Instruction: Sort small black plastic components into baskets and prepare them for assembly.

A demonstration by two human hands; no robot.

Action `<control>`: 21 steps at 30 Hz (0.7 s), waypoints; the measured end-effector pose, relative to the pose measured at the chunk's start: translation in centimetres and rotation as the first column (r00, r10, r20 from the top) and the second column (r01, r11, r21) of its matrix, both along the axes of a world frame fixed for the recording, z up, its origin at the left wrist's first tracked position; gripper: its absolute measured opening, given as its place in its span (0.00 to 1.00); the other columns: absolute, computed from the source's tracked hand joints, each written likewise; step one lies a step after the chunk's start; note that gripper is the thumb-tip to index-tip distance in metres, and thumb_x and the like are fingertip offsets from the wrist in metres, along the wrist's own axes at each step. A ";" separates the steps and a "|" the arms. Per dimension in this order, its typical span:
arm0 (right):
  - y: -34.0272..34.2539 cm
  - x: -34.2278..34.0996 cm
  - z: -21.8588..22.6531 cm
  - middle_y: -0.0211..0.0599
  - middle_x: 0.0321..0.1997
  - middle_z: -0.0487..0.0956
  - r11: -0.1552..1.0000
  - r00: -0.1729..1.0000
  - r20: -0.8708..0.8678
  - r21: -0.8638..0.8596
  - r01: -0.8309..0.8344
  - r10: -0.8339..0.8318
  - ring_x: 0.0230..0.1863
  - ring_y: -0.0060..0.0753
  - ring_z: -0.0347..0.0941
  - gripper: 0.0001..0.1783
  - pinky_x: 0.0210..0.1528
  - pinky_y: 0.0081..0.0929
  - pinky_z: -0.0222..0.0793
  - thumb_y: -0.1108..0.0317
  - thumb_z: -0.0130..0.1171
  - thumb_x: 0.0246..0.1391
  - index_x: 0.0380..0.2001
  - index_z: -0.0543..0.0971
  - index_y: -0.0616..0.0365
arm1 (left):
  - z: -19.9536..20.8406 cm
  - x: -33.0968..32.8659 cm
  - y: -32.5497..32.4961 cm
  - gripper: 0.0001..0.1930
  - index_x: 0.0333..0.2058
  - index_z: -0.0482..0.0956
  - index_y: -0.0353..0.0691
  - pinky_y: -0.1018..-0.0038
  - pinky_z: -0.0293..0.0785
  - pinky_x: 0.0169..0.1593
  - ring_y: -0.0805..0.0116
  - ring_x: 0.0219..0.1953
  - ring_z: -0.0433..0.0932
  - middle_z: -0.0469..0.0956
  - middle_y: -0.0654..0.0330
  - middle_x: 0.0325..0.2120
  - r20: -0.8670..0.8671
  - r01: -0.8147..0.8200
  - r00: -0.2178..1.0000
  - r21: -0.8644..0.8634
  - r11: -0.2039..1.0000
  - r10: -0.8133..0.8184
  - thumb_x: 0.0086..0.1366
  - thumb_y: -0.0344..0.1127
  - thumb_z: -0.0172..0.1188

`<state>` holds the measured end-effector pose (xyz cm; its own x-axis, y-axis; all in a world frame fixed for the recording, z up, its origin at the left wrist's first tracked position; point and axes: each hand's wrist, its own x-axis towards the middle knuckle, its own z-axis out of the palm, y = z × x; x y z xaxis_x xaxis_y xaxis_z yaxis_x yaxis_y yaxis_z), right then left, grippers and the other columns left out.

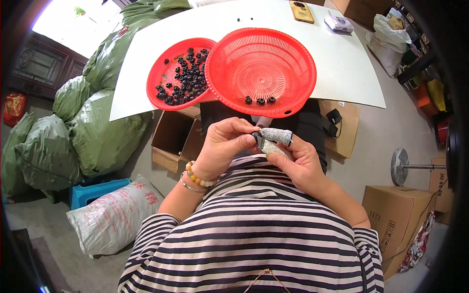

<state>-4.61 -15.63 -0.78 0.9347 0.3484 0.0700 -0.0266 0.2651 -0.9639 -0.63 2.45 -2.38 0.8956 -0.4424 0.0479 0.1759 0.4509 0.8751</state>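
Between the thumb and fingertips of my left hand point(225, 140) is a small black rounded part point(256, 135), held above my lap. My right hand point(304, 163) is closed against it from the other side, with a grey knitted finger sleeve point(277, 135) over one finger and a paler cover point(270, 147) below it. A thin dark edge shows between the covered fingers; what it belongs to I cannot make out. Just beyond my hands, a large red plastic basket point(298, 58) holds 3 black ring-like parts point(260, 101). Many similar parts point(183, 83) lie in the red tray point(159, 63) at its left.
Both containers stand on a white table point(342, 73), their near rims at its edge. Farther back are a yellow phone point(302, 11) and a tissue pack point(338, 22). Green sacks point(105, 132) crowd the left; an open carton point(171, 139) sits under the table.
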 end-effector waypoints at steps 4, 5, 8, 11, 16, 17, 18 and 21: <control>-0.2 0.0 -0.1 0.32 0.40 0.75 0.999 0.998 -0.054 0.024 -0.026 0.027 0.42 0.17 0.68 0.15 0.46 0.17 0.63 0.72 0.49 0.54 0.46 0.68 0.63 | 0.0 -0.1 -0.1 0.05 0.32 0.74 0.32 0.80 0.74 0.35 0.74 0.30 0.74 0.74 0.58 0.30 -0.011 0.020 1.000 -0.051 0.998 -0.020 0.55 0.24 0.56; -0.3 0.0 0.1 0.32 0.41 0.74 0.999 0.998 -0.049 0.016 -0.039 0.040 0.43 0.17 0.68 0.15 0.47 0.17 0.63 0.72 0.49 0.55 0.46 0.68 0.63 | -0.1 -0.2 -0.2 0.06 0.33 0.73 0.33 0.79 0.74 0.33 0.74 0.29 0.74 0.73 0.57 0.29 -0.033 0.008 0.999 -0.065 0.998 -0.011 0.56 0.26 0.56; -0.2 0.2 -0.1 0.33 0.43 0.73 0.995 0.997 -0.066 0.088 -0.040 0.046 0.44 0.16 0.67 0.16 0.48 0.17 0.61 0.71 0.48 0.56 0.48 0.66 0.64 | -0.2 -0.2 -0.4 0.08 0.35 0.72 0.35 0.77 0.74 0.31 0.74 0.25 0.73 0.73 0.57 0.28 -0.115 0.001 0.993 -0.112 0.994 -0.014 0.57 0.30 0.56; -0.4 0.5 0.1 0.32 0.44 0.71 0.990 0.986 -0.166 0.141 0.009 0.014 0.46 0.16 0.65 0.18 0.49 0.17 0.59 0.70 0.47 0.56 0.49 0.64 0.64 | 0.1 -0.1 -0.4 0.08 0.36 0.72 0.35 0.77 0.74 0.31 0.75 0.25 0.72 0.72 0.58 0.26 -0.197 0.043 0.977 -0.168 0.985 -0.076 0.58 0.32 0.55; -0.5 0.5 0.2 0.31 0.44 0.70 0.988 0.985 -0.170 0.147 0.044 -0.019 0.45 0.17 0.64 0.20 0.48 0.17 0.59 0.68 0.50 0.55 0.49 0.63 0.63 | 0.0 -0.2 -0.5 0.09 0.36 0.72 0.35 0.77 0.74 0.31 0.75 0.24 0.73 0.70 0.60 0.24 -0.236 0.089 0.962 -0.196 0.977 -0.135 0.58 0.33 0.54; -0.3 0.5 0.1 0.31 0.43 0.71 0.987 0.987 -0.157 0.153 0.054 -0.029 0.44 0.16 0.65 0.20 0.47 0.17 0.60 0.68 0.50 0.55 0.49 0.63 0.63 | 0.0 -0.2 -0.5 0.09 0.35 0.72 0.35 0.77 0.74 0.31 0.74 0.24 0.73 0.71 0.59 0.24 -0.240 0.104 0.959 -0.198 0.975 -0.151 0.58 0.33 0.54; -0.1 0.5 -0.2 0.31 0.43 0.71 0.985 0.988 -0.146 0.159 0.067 -0.044 0.43 0.16 0.65 0.20 0.46 0.17 0.61 0.67 0.51 0.54 0.49 0.63 0.63 | 0.0 -0.2 -0.5 0.09 0.35 0.72 0.34 0.77 0.75 0.31 0.74 0.24 0.74 0.71 0.59 0.25 -0.244 0.118 0.955 -0.199 0.973 -0.166 0.58 0.33 0.54; 0.1 0.6 0.1 0.31 0.42 0.71 0.980 0.988 -0.156 0.194 0.039 -0.009 0.39 0.17 0.68 0.20 0.42 0.17 0.64 0.67 0.52 0.53 0.48 0.63 0.63 | -0.4 -0.3 -0.7 0.08 0.34 0.71 0.34 0.76 0.75 0.31 0.73 0.25 0.75 0.72 0.58 0.28 -0.245 0.157 0.950 -0.165 0.974 -0.195 0.58 0.32 0.55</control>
